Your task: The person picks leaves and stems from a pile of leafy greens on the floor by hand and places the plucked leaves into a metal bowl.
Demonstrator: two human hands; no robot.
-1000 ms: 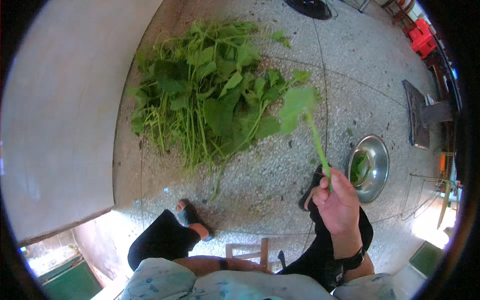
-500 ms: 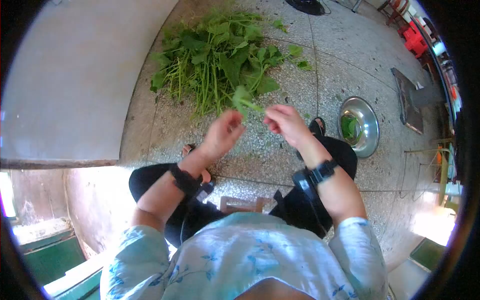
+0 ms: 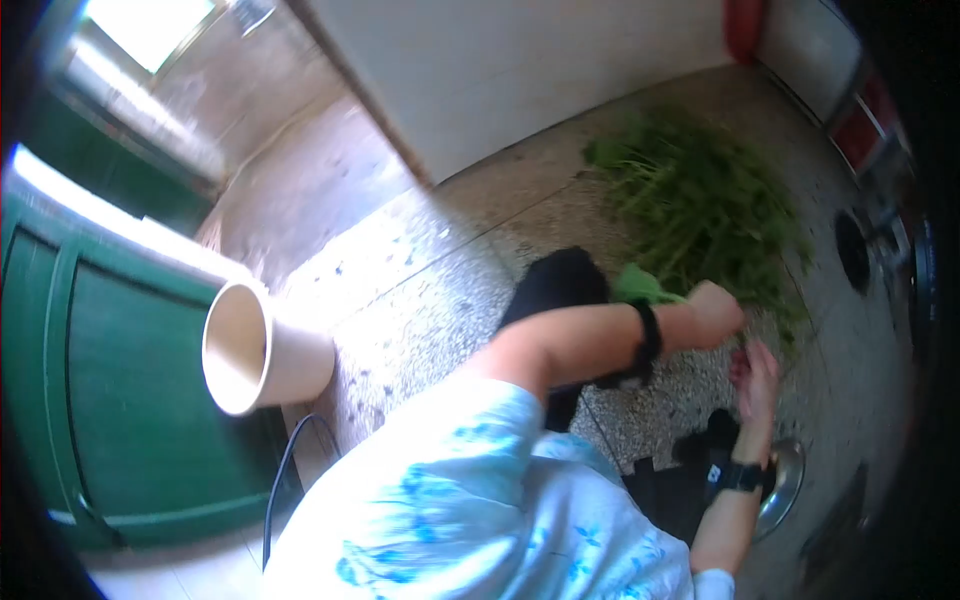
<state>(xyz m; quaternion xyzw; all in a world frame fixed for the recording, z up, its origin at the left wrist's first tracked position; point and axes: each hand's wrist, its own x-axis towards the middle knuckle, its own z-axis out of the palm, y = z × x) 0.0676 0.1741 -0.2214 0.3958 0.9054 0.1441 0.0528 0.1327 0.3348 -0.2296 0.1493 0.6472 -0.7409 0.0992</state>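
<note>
My left hand [image 3: 715, 314] is closed round a leafy green stem [image 3: 640, 286], whose leaf sticks out to the left above my wrist. Just below it, my right hand [image 3: 757, 382] has its fingers curled towards the left hand; anything small between them is too blurred to name. Beyond both hands, a large heap of leafy greens [image 3: 695, 200] lies on the speckled floor. A metal bowl [image 3: 790, 488] shows beside my right forearm, which hides part of it.
A cream bucket [image 3: 300, 355] stands at the left by a green wooden door [image 3: 165, 400]. A pale wall panel [image 3: 560, 70] rises behind the heap. A dark cable [image 3: 283, 465] runs near the bucket. A dark round base [image 3: 852, 250] is at the far right.
My view has swung left, bringing the bucket and green door into sight and shifting the heap rightward. The leafy stem, earlier between both hands, now sticks out from my left hand.
</note>
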